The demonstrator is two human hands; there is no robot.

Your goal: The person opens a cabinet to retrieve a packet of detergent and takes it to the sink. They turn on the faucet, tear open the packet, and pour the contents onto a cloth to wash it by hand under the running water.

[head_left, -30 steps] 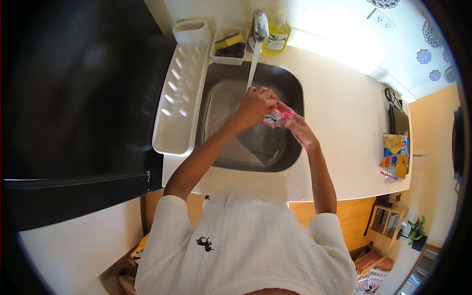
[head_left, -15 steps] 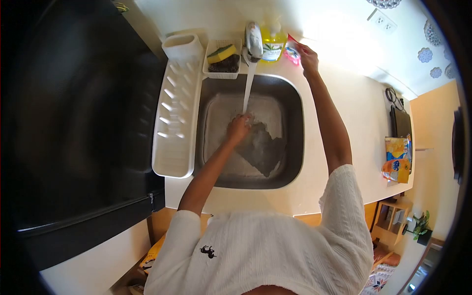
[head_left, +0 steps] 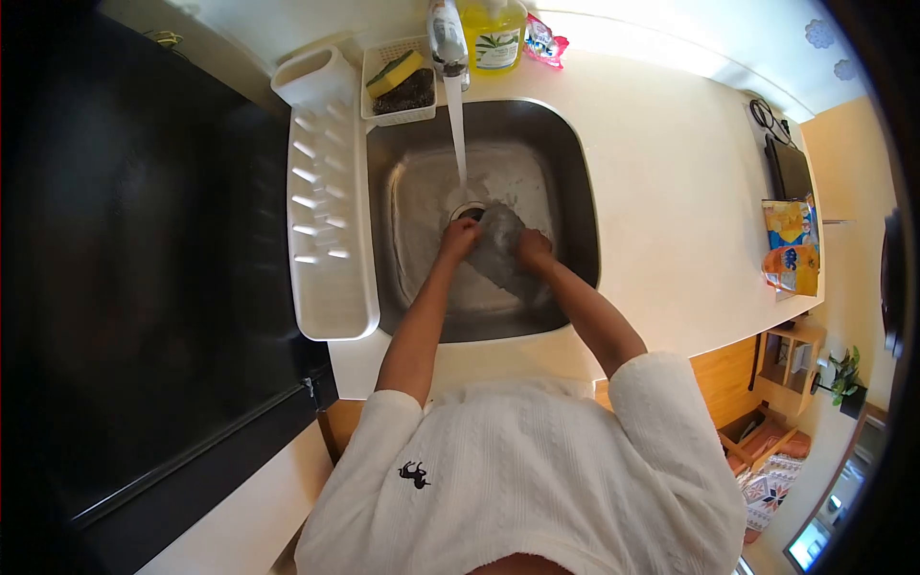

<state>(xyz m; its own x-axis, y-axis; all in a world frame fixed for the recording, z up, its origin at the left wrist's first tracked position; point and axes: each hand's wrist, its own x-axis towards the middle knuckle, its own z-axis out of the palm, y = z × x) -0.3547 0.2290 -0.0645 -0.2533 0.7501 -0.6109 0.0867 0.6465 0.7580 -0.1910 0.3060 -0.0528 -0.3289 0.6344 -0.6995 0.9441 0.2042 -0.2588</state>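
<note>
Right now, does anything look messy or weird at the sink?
Nothing is spilled or broken. Only a crumpled pink wrapper lies loose on the counter by the soap bottle. The left hand and right hand grip a grey cloth in the sink.

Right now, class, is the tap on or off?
On: a stream of water falls from the tap into the sink.
</note>
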